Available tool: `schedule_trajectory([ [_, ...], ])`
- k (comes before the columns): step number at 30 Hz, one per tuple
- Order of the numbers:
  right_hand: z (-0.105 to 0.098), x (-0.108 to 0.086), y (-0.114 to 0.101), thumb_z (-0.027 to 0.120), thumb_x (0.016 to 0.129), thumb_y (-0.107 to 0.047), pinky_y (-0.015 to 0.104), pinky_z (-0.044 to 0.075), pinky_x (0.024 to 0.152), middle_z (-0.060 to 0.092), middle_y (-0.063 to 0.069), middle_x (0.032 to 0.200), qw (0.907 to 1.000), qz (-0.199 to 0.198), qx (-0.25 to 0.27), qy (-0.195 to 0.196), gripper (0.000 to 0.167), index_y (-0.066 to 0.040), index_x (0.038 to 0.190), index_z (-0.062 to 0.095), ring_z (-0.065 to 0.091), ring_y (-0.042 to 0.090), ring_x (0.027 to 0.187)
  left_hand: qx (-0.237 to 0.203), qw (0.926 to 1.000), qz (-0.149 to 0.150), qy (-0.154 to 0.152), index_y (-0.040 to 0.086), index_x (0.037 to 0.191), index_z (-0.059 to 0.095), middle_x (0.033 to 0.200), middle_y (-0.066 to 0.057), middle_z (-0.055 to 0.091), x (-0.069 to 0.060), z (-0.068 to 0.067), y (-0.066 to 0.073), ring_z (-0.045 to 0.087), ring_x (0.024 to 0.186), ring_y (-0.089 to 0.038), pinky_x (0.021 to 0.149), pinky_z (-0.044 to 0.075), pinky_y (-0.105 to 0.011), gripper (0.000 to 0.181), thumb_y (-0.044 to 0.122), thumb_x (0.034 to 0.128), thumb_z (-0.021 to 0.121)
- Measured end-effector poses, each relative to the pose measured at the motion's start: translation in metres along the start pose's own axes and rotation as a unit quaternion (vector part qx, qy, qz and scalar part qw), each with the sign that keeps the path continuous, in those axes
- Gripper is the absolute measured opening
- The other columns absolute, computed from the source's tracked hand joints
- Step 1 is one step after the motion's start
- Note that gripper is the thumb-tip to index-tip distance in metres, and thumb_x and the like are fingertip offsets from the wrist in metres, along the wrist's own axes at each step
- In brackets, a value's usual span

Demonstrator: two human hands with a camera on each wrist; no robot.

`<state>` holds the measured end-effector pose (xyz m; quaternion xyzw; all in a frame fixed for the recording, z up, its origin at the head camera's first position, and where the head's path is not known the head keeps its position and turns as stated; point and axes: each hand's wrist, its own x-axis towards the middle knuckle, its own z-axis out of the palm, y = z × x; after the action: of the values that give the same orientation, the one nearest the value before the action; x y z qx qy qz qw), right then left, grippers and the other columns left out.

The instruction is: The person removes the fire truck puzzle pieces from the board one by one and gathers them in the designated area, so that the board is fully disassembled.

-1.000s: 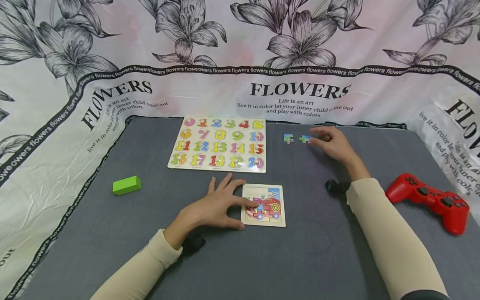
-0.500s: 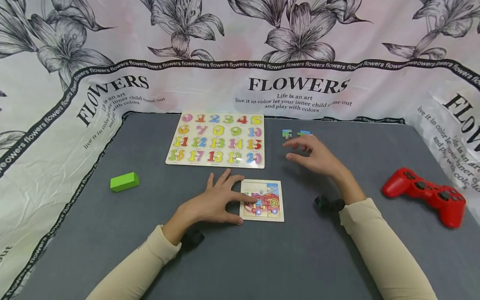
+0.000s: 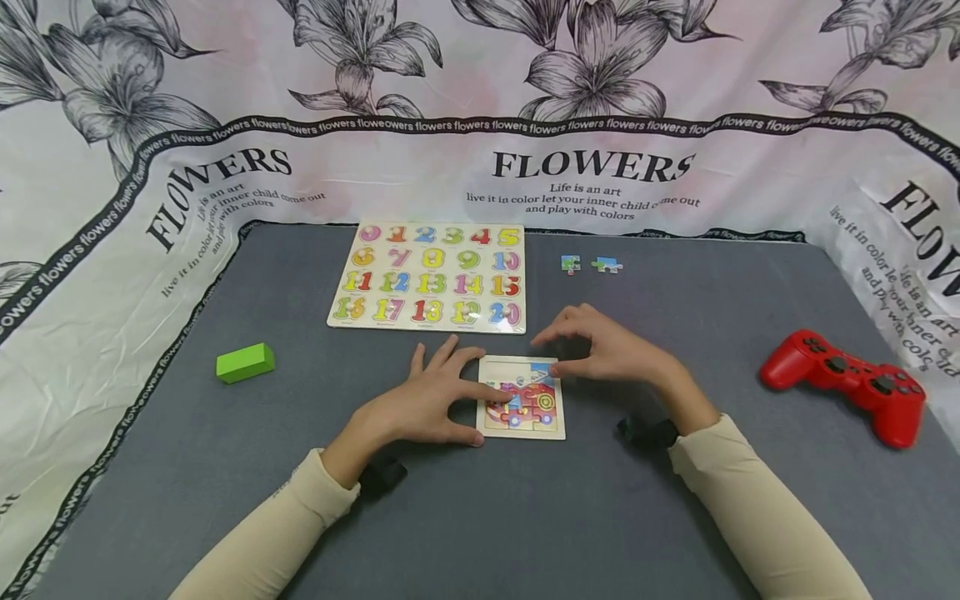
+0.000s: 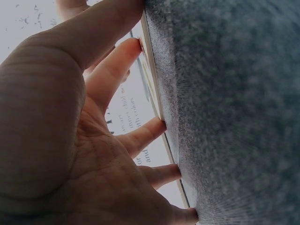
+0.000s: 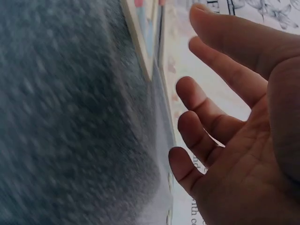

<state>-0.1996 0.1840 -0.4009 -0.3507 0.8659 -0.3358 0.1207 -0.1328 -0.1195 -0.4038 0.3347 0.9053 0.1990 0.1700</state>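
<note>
A small square jigsaw puzzle in a pale wooden frame, with a red vehicle picture, lies flat in front of me in the head view. My left hand spreads its fingers at the puzzle's left side; the index fingertip rests on the picture and the thumb is by the lower left edge. Over the puzzle's upper right corner hovers my right hand, its thumb and fingers apart. The right wrist view shows nothing between those fingers. Two loose jigsaw pieces, a left one and a right one, lie farther back.
A number board with colourful numerals lies behind the puzzle. To the left sits a green block, and a red game controller lies at the right. Flower-printed cloth borders the grey table surface.
My right hand has come away from the loose pieces, moving left and nearer to me, to the puzzle's upper right corner. The left hand keeps its place on the puzzle.
</note>
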Motion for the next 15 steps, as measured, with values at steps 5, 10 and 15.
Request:
schedule_trajectory([
  [5,0.008,0.001,-0.005,0.086,0.082,-0.022,0.038,0.037,0.085,0.066,0.000,0.107,0.9992,-0.023,-0.015,-0.028,0.037,-0.023,0.118,0.077,0.048,0.021,0.098,0.004,1.0000,0.001,0.001,0.044,0.143,0.057,0.167,-0.010,0.027,-0.001,0.000,-0.002,0.002,0.157,-0.047,0.113,-0.002,-0.082,0.062,0.046,0.0855,0.081],
  [10,0.013,0.000,-0.010,0.087,0.081,-0.022,0.036,0.034,0.084,0.064,-0.001,0.106,0.9984,-0.022,-0.029,-0.044,0.035,-0.026,0.114,0.077,0.045,0.018,0.096,0.004,1.0000,0.000,-0.003,0.044,0.143,0.057,0.167,-0.009,0.027,0.000,0.001,-0.002,0.002,0.157,-0.047,0.113,-0.001,-0.082,0.062,0.046,0.0857,0.080],
  [15,0.015,-0.001,-0.010,0.087,0.080,-0.023,0.036,0.033,0.084,0.061,-0.002,0.106,0.9981,-0.009,-0.043,-0.044,0.034,-0.029,0.113,0.077,0.042,0.016,0.095,0.003,1.0000,-0.003,-0.005,0.044,0.143,0.058,0.167,-0.009,0.027,0.001,0.002,-0.001,0.002,0.157,-0.046,0.113,-0.001,-0.082,0.061,0.047,0.0854,0.080],
])
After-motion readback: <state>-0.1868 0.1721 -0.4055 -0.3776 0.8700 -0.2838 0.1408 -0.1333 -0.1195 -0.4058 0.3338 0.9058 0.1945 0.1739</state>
